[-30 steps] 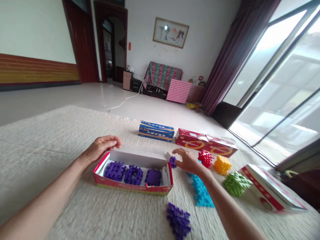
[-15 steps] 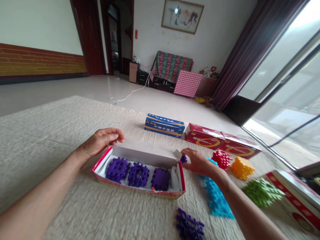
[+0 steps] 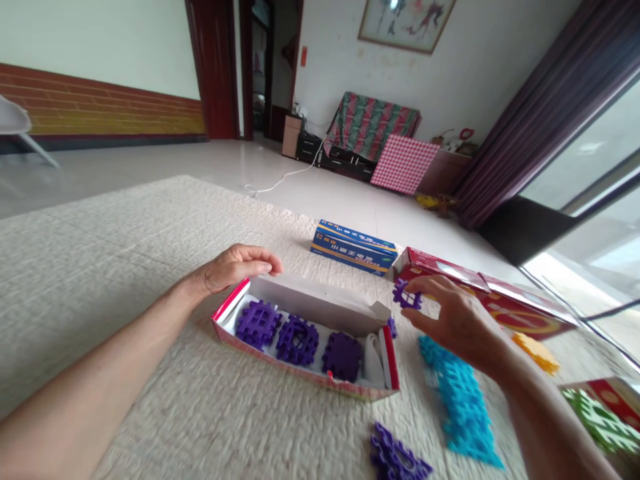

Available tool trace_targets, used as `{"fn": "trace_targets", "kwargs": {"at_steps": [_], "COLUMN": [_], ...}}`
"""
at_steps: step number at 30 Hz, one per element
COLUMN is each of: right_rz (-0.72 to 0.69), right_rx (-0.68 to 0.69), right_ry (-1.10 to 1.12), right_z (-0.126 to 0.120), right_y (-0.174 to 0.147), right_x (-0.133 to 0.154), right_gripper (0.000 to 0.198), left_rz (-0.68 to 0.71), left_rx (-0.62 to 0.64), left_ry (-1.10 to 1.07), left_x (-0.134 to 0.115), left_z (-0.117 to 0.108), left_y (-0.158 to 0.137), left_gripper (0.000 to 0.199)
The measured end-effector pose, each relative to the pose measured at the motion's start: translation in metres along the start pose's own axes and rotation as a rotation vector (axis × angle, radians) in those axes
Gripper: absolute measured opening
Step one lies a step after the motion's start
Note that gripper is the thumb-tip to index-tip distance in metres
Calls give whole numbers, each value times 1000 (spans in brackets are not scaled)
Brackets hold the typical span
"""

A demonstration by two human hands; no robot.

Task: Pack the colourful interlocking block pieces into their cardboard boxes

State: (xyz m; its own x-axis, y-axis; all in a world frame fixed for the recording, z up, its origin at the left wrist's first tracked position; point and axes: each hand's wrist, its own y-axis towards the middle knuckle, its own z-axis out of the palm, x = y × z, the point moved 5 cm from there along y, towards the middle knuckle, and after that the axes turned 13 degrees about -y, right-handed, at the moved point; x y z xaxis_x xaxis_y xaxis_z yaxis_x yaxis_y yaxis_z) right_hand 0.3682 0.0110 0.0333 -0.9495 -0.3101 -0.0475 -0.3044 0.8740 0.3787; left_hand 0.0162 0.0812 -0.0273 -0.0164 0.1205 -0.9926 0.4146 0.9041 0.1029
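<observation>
Near a blue cardboard “小霸王电池” box [image 3: 353, 252], your right grip [image 3: 457, 321] fingertip-pinches a notched purple plastic tile [image 3: 404, 295]; your left grip [image 3: 235, 269] hangs loosely spread.

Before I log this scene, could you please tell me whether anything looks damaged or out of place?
Possibly the open box: a small red bit sticks up from its near edge, like a tear, though it is too small to be sure. Nothing else stands out.
</observation>
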Motion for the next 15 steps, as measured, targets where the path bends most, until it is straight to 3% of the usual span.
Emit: {"fn": "trace_targets", "kwargs": {"at_steps": [4,8,11,15], "right_rz": [-202,-278,-285,-281], "right_rx": [10,206,273,259], "right_ry": [238,314,276,254], "right_z": [-21,-1,15,19], "right_y": [11,16,17,17], "right_x": [78,141,158,160], "right_gripper": [23,21,21,24], "left_rz": [30,25,44,51], "left_rx": [26,32,48,37], "left_ry": [5,-2,-18,-62], "left_x": [-1,-1,-2,-4], "left_z": [1,2,3,4], "left_y": [0,-2,-2,-1], "left_gripper": [22,24,24,21]}}
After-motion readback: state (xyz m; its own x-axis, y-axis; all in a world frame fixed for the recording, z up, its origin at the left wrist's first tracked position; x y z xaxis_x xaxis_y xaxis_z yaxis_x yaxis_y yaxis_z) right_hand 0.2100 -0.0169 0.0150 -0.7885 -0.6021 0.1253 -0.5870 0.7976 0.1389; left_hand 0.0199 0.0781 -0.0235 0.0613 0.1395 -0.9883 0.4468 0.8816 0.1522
